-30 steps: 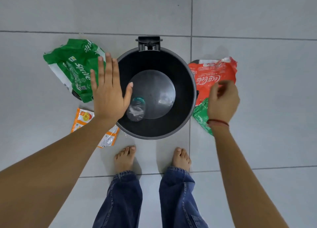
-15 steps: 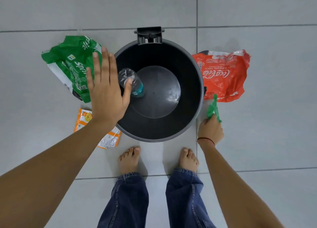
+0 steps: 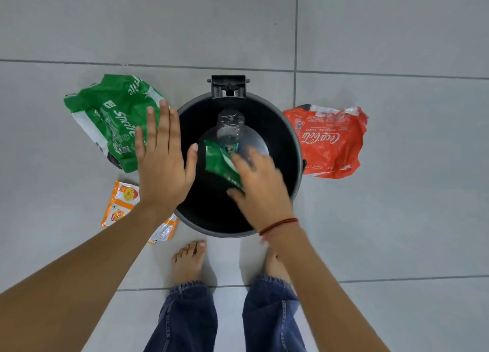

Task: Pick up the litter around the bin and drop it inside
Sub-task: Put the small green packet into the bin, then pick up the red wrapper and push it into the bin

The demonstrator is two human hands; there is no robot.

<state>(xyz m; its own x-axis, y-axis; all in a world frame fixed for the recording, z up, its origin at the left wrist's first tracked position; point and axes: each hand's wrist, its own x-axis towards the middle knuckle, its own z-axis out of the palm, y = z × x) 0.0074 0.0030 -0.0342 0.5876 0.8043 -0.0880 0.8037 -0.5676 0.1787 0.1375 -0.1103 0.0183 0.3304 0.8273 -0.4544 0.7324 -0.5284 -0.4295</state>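
Three wrappers lie on the floor: crumpled green Sprite wrapper [image 3: 111, 119] at ten o'clock from the round black plastic bin [image 3: 295, 140], small orange sachet [image 3: 121, 202] at eight, red Coca-Cola wrapper [image 3: 330, 142] at three. Left hand [image 3: 161, 166] hovers spread, holding nothing; right hand [image 3: 260, 190], blurred, pinches a small green wrapper [image 3: 219, 164] over the bin, where a clear plastic bottle [image 3: 230, 127] lies. Next: release it, then reach out.

Right hand [image 3: 260, 190] is motion-blurred over the bin [image 3: 296, 150]; whether it grips the green wrapper [image 3: 218, 161] at its 10 o'clock cannot be told. Left hand [image 3: 161, 164] covers the Sprite bag's [image 3: 111, 116] 4 o'clock corner and the bin rim at 9 o'clock. Left forearm hides the middle of the orange sachet [image 3: 120, 203]. Both forearms and trouser legs are cut off by the bottom edge.
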